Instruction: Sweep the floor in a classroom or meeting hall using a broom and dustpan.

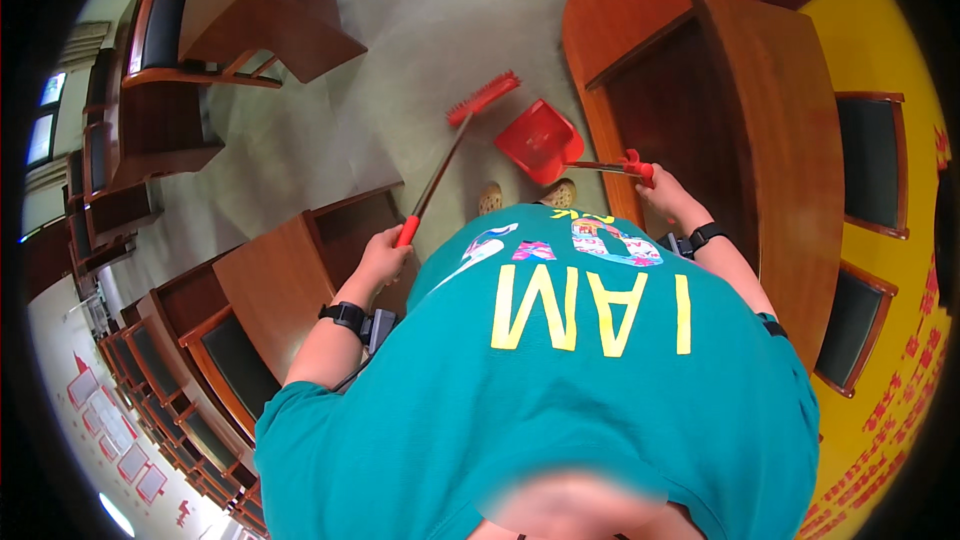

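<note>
My left hand (382,262) is closed round the red grip of a long-handled broom (441,176). The broom's red bristle head is on the floor ahead of me, tilted, just left of a red dustpan (540,138). My right hand (672,195) grips the red handle end of that dustpan, whose metal shaft runs left to the pan. The pan lies near my feet, its open side facing the broom head, with a gap between them. Whether anything lies in the pan is too small to make out.
Beside my right arm stands a large curved wooden desk (800,180), with black-backed chairs (868,162) behind it. Another wooden desk (265,270) is close on my left. Farther left are rows of desks and chairs (155,35). Grey floor (400,40) stretches ahead.
</note>
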`<act>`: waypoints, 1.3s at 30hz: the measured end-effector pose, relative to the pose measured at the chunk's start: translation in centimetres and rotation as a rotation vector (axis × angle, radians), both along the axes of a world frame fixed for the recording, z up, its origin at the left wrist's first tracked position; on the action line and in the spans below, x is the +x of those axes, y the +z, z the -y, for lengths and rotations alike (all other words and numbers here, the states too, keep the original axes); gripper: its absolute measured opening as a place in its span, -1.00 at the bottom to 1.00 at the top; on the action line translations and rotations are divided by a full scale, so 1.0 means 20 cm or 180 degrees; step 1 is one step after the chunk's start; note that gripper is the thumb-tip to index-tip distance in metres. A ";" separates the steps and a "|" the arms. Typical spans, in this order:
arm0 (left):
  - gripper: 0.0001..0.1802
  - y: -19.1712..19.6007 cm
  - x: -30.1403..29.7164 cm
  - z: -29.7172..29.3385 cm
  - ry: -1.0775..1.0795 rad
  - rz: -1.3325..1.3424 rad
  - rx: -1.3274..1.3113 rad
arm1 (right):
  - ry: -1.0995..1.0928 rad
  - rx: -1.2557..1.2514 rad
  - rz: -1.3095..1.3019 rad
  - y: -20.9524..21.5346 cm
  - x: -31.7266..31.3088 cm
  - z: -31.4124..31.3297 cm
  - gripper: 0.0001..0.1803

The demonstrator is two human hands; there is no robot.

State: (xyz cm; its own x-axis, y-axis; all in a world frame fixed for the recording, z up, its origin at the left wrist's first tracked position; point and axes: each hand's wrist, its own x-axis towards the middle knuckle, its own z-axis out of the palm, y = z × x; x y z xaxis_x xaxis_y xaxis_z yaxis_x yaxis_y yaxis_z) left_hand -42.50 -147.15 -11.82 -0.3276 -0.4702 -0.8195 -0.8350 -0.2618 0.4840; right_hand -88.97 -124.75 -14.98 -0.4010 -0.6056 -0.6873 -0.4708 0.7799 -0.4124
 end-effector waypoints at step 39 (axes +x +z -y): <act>-0.61 -0.10 -0.40 0.12 0.0066 0.0044 0.0755 | 0.0039 0.0176 -0.0086 0.03 0.12 -0.04 -0.71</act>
State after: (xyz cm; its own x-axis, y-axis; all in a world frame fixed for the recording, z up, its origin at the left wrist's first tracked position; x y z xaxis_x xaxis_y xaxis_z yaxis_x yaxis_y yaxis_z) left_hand -50.55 -149.51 -13.78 -0.3078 -0.2706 -0.9122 -0.8344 -0.3839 0.3954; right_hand -86.61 -123.99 -14.32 -0.4127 -0.5721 -0.7088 -0.4909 0.7952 -0.3560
